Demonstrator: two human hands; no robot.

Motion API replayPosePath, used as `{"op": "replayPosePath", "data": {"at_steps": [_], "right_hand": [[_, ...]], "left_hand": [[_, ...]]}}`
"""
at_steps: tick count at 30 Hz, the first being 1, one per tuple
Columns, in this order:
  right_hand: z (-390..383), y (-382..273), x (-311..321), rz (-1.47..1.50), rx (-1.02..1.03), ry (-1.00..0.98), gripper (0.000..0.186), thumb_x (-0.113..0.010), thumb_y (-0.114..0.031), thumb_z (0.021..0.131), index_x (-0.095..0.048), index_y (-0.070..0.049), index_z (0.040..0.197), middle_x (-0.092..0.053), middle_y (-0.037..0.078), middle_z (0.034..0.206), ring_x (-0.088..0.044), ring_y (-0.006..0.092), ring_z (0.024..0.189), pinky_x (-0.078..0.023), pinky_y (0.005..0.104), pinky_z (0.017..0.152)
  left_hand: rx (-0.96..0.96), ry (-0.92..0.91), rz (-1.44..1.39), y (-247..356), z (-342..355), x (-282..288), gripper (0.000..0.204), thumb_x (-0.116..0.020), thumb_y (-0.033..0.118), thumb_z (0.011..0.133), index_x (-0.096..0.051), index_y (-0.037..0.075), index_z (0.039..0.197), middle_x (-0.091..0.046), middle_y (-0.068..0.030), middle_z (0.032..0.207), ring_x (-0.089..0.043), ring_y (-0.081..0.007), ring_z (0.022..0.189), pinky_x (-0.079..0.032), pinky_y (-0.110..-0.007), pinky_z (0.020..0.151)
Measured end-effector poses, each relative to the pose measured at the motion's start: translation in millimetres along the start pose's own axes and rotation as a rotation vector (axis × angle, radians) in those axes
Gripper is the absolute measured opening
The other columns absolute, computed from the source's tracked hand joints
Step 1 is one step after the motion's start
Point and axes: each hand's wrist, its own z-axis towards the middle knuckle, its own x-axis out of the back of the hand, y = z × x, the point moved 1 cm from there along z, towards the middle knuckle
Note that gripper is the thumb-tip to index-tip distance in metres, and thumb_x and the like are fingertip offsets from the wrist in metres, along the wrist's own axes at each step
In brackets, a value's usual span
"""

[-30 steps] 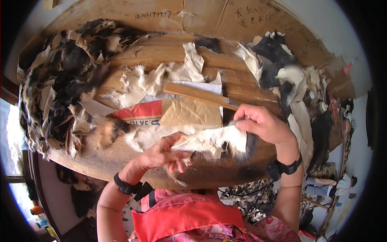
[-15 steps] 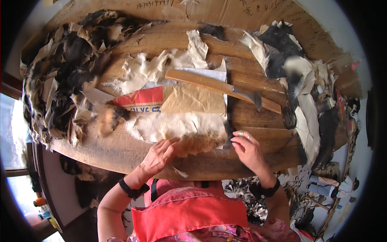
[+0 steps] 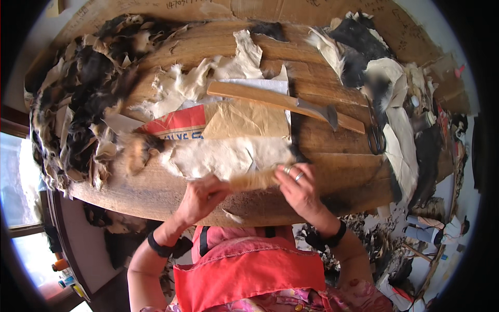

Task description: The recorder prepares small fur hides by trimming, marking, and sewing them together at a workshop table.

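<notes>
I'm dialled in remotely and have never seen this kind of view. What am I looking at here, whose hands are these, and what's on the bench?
This is one picture from a fisheye camera on a person's head, looking down, so straight edges bend. No machine: two bare hands. The left hand and right hand both grip a tan tuft of fur at the edge of a pale hide piece. It lies on a wooden workbench. Behind are a long-handled knife, a paper sack, scissors and dark fur scraps.

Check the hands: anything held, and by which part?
Both hands press on the near edge of a pale pelt piece lying on the wooden table: left hand at its tan-furred edge, right hand beside it. Nothing lifted.
</notes>
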Motion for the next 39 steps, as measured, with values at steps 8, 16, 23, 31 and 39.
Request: {"op": "replayPosePath", "data": {"at_steps": [8,16,23,31,39], "right_hand": [[61,16,29,-0.396,-0.074,0.279,0.048,-0.067,0.003,0.082,-0.067,-0.012,0.127,-0.059,0.011,0.136,-0.055,0.0309,0.119,-0.046,0.0452,0.101],[-6,3,1,0.125,-0.078,-0.218,0.041,-0.070,-0.002,0.074,-0.064,-0.005,0.114,-0.060,0.013,0.131,-0.053,0.0307,0.129,-0.047,0.0427,0.107],[-3,19,-12,0.232,-0.305,-0.101,0.025,-0.070,0.002,0.079,-0.069,-0.004,0.102,-0.070,0.009,0.105,-0.065,0.0291,0.105,-0.054,0.0366,0.084],[24,26,-37,0.185,-0.733,0.294,0.018,-0.072,-0.012,0.083,-0.064,-0.007,0.098,-0.071,0.015,0.088,-0.069,0.0362,0.083,-0.053,0.0427,0.071],[25,30,-46,0.155,-0.810,0.306,0.013,-0.072,-0.007,0.082,-0.066,-0.003,0.093,-0.070,0.016,0.088,-0.069,0.0344,0.081,-0.053,0.0406,0.070]], "left_hand": [[-0.541,0.248,0.573,22,91,14,0.032,-0.067,-0.004,0.074,-0.069,0.006,0.105,-0.066,-0.0078,0.107,-0.064,-0.0275,0.101,-0.050,-0.039,0.086],[-0.549,-0.189,0.566,-10,45,-14,0.044,-0.071,0.009,0.074,-0.066,0.002,0.117,-0.063,-0.0151,0.121,-0.061,-0.0325,0.113,-0.049,-0.045,0.097],[-0.468,-0.257,0.461,-21,71,4,0.027,-0.065,0.000,0.084,-0.068,-0.001,0.111,-0.070,-0.0151,0.108,-0.069,-0.0294,0.098,-0.057,-0.035,0.079],[-0.070,-0.087,0.373,-21,137,19,0.017,-0.073,0.009,0.085,-0.070,0.001,0.099,-0.072,-0.0193,0.084,-0.074,-0.0313,0.078,-0.057,-0.037,0.068],[-0.102,-0.054,0.424,-30,154,10,0.018,-0.076,0.011,0.081,-0.068,0.002,0.094,-0.071,-0.0184,0.082,-0.071,-0.0342,0.079,-0.056,-0.039,0.068]]}}
